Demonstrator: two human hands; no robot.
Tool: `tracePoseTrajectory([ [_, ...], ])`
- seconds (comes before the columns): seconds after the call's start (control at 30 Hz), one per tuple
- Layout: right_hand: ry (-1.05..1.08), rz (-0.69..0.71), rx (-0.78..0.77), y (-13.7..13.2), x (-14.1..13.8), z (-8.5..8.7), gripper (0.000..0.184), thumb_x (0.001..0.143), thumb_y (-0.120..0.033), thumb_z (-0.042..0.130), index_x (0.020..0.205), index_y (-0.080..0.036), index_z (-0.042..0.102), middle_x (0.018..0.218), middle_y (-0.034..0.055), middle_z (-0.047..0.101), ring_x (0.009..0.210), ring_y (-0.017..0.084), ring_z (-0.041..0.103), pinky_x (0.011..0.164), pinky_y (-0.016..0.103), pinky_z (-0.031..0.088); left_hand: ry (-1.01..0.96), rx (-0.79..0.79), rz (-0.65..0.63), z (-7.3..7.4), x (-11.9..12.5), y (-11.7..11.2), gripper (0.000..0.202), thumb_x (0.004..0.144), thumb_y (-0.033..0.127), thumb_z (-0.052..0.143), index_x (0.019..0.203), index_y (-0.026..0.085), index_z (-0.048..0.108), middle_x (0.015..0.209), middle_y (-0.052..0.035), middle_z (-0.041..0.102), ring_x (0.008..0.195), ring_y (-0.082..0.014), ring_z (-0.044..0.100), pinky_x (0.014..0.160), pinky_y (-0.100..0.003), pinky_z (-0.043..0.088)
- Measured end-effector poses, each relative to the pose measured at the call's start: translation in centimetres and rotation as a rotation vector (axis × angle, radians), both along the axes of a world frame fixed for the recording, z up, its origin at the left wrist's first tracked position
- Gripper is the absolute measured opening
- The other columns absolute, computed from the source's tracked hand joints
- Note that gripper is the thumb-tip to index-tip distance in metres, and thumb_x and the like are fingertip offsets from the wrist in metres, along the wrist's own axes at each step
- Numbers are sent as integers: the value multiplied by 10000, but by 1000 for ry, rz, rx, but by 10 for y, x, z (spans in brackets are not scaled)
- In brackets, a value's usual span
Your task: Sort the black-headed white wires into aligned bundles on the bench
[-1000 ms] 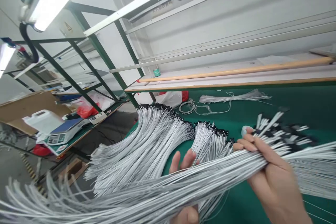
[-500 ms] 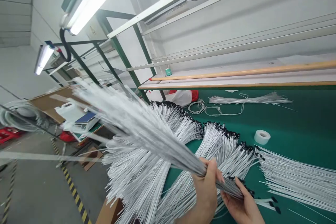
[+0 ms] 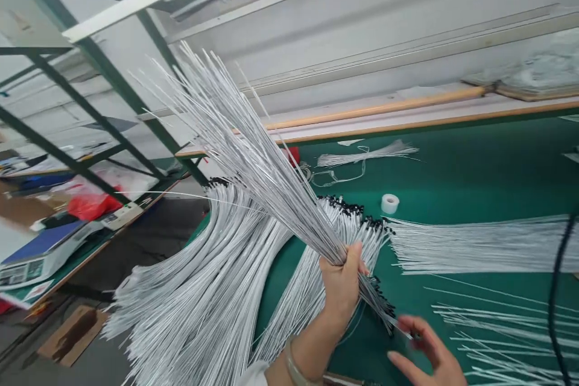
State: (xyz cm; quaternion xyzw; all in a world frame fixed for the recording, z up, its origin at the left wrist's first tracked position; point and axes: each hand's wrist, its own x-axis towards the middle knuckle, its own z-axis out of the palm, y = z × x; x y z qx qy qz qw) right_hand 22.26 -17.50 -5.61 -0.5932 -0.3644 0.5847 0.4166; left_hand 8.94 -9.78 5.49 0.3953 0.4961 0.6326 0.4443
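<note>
While the left grip [image 3: 342, 284] clasps a fanned, grey-white wire bundle [image 3: 275, 193], the right grip [image 3: 441, 365] is spread.

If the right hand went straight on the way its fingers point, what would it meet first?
Most likely the black ends of the wire bundle in the left hand. They lie just beyond the right hand, up and left in the picture, though blur leaves the depth unclear.

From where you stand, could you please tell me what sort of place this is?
Probably a wiring workshop: a green workbench, heaps of thin white wires and a blue-topped weighing scale suggest it.
</note>
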Motion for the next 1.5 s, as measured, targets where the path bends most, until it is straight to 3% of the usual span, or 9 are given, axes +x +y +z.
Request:
tracePoseTrajectory([
  [0.07,-173,-116,196,12,-7,2,646,413,-365,811,1020,-257,617,1178,92,562,1122,348,450,934,442,335,19,8,-26,3,3,2,379,755,358,573,437,197,445,401,41,440,428,-117,501,584,-285,460],
  [0.17,-250,-97,401,37,-26,-5,700,450,-335,790,1110,-263,569,1215,67,547,1174,338,406,988,474,248,35,2,-94,4,10,4,354,752,348,579,459,194,454,421,40,449,452,-121,519,592,-281,466],
  [0.43,-245,30,539,73,-38,-20,51,680,-246,576,687,-196,578,678,28,612,675,223,556,650,328,443,117,-67,-239,2,26,14,195,659,299,666,580,175,537,506,15,550,525,-136,552,601,-275,468],
  [0.7,-249,-21,588,75,-23,-34,124,712,-291,540,727,-169,554,646,25,613,588,180,555,526,264,467,108,-74,-413,4,43,20,135,622,253,680,632,173,572,558,-8,578,584,-181,594,625,-320,491],
  [0.9,-256,-65,584,71,-16,-50,225,685,-334,586,842,-174,603,778,83,675,762,254,629,665,342,526,113,-97,-582,-5,42,18,183,567,234,717,667,169,578,652,-30,625,631,-183,594,656,-331,493],
  [1.07,-311,-43,598,64,-11,-70,373,685,-326,602,1018,-159,592,1002,131,650,981,295,584,875,445,454,58,-79,-739,-17,35,16,347,498,246,756,792,171,588,675,-42,652,661,-207,611,661,-345,494],
  [1.2,-281,-40,613,69,-15,-67,308,705,-311,569,979,-176,603,921,102,668,930,280,602,846,414,471,126,-41,-670,-17,41,19,235,557,261,727,720,175,582,634,-29,628,635,-197,600,636,-326,488],
  [1.37,-198,32,606,78,-17,-40,297,712,-285,561,982,-163,577,813,65,663,787,237,620,693,340,511,123,-18,-567,-2,55,27,129,733,264,584,649,176,543,496,28,516,483,-118,513,548,-259,444],
  [1.5,-295,148,569,72,1,-32,621,637,-368,671,1192,-172,474,1071,103,611,975,288,562,815,417,460,149,10,-498,0,58,36,208,764,290,549,594,173,521,457,40,482,456,-98,481,517,-227,411],
])
